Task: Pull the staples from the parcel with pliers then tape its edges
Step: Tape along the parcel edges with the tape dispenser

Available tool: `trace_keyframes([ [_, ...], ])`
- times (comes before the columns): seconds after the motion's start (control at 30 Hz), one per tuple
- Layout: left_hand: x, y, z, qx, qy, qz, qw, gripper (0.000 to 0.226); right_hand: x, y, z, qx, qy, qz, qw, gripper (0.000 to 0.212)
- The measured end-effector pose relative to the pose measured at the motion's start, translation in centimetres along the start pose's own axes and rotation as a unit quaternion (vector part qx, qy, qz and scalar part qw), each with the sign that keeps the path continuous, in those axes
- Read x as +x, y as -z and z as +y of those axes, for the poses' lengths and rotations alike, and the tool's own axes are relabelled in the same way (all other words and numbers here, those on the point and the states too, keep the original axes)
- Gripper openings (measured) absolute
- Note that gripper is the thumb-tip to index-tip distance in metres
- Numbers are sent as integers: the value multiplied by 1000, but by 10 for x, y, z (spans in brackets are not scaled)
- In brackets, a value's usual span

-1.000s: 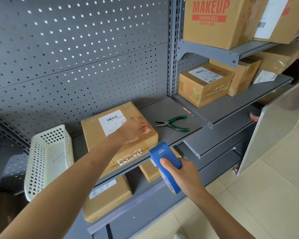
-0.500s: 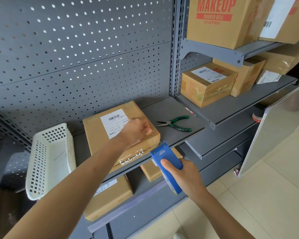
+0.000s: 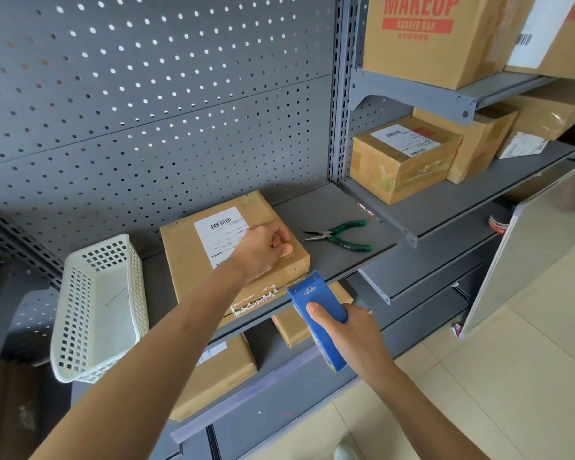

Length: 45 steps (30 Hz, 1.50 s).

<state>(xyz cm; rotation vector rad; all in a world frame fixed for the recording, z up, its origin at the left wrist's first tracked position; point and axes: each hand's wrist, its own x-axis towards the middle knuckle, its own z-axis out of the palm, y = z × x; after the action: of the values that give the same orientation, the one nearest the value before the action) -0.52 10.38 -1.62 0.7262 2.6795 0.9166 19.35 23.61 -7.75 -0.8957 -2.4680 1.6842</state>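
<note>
Closest to the camera, the right hand (image 3: 349, 327) is wrapped around a blue plastic tape dispenser (image 3: 317, 317), thumb flat on its top face, with the front end right up against the near right corner of the parcel. The flat brown cardboard parcel (image 3: 193, 257) with a white barcode label lies on the grey metal shelf (image 3: 326, 214), its near edge hanging over the shelf lip a bit. The left hand (image 3: 263, 249) rests on top of it near the right edge, fingers curled under in a loose fist, not gripping anything as far as I can see. A white perforated plastic basket (image 3: 97, 310) sits to the left. Just right of the parcel, green-handled needle-nose pliers (image 3: 341, 235) lie on the shelf, nobody touching them. Further back are more brown cardboard boxes (image 3: 402, 157).
</note>
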Motion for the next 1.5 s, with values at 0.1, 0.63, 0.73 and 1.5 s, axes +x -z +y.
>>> trace_keyframes([
  [0.1, -1, -1, -1, 8, -6, 1, 1000, 6, 1, 0, 2, 1, 0, 1, 1000, 71],
  [0.63, 2, -3, -2, 11, -2, -2, 1000, 5, 14, -8, -3, 4, -32, -15, 999, 65],
  [0.73, 2, -3, -3, 15, 1, -5, 1000, 6, 17, -8, -5, -18, -31, -8, 999, 65],
  [1.5, -1, -6, 5, 112, -30, -2, 993, 41, 31, -4, -20, -103, -46, -37, 993, 81],
])
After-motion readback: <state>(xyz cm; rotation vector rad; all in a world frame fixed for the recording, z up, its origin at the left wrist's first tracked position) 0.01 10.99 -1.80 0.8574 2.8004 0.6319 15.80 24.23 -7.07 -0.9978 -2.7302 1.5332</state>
